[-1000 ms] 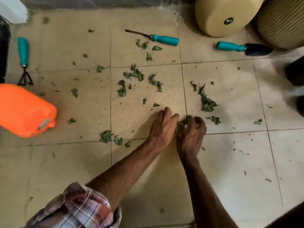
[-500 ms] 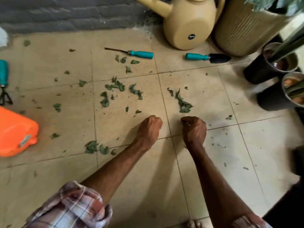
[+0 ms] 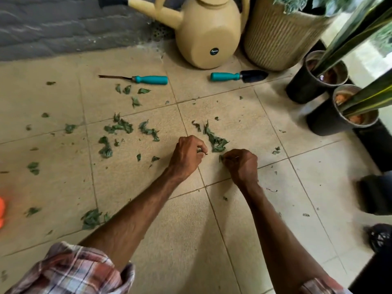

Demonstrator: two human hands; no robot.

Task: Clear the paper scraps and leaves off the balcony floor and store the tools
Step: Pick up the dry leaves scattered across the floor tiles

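Note:
Torn green leaves lie scattered over the beige tiled floor [image 3: 212, 240], with clumps at the middle [image 3: 216, 141] and to the left [image 3: 119, 127]. My left hand [image 3: 187, 155] is curled into a fist just left of the middle clump, with bits of leaf showing between its fingers. My right hand [image 3: 241, 164] is also curled and grips leaves, a green piece sticking out at its left side. Two teal-handled tools lie farther back: a thin weeder [image 3: 148, 79] and a small black trowel [image 3: 239, 76].
A cream watering can [image 3: 209, 37] and a ribbed cream planter [image 3: 275, 37] stand against the grey wall. Two black pots with long-leaved plants [image 3: 318, 81] stand at the right. An orange container's edge [image 3: 1, 212] shows at far left. Dark objects sit at the lower right.
Both hands have closed from gathering fingers into fists round leaves. My view has tilted up and to the right, so the orange container and the hand rake have slid out at the left.

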